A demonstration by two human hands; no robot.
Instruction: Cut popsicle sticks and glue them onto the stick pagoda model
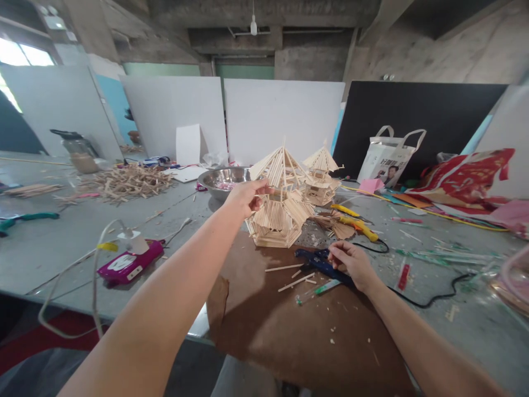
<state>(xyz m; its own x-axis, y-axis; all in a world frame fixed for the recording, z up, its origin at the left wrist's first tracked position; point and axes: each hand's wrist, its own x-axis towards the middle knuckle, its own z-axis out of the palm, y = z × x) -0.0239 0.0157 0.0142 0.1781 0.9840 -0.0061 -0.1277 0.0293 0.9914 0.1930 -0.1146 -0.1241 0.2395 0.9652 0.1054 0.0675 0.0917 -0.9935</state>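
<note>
A pagoda model (pixel 276 223) built of thin wooden sticks stands upright on a brown board (pixel 264 314) in front of me. My left hand (pixel 247 197) reaches to its left side, fingers closed at the gap between the pointed upper roof and the lower tier. To the right, my right hand (pixel 353 263) is held with thumb and fingers pinched together; whatever lies between them is too small to make out. Just beside and partly behind that hand lies a dark blue glue gun (pixel 320 263). Several loose sticks (pixel 295 282) are scattered below the model.
A second stick pagoda (pixel 320 179) stands behind. Nearby are a metal bowl (pixel 225 179), yellow-handled tools (pixel 357 223) and a stick pile (pixel 128 182). A magenta power strip (pixel 132 262) with a cable lies left. A white bag (pixel 386 157) and red packaging (pixel 467 179) stand right.
</note>
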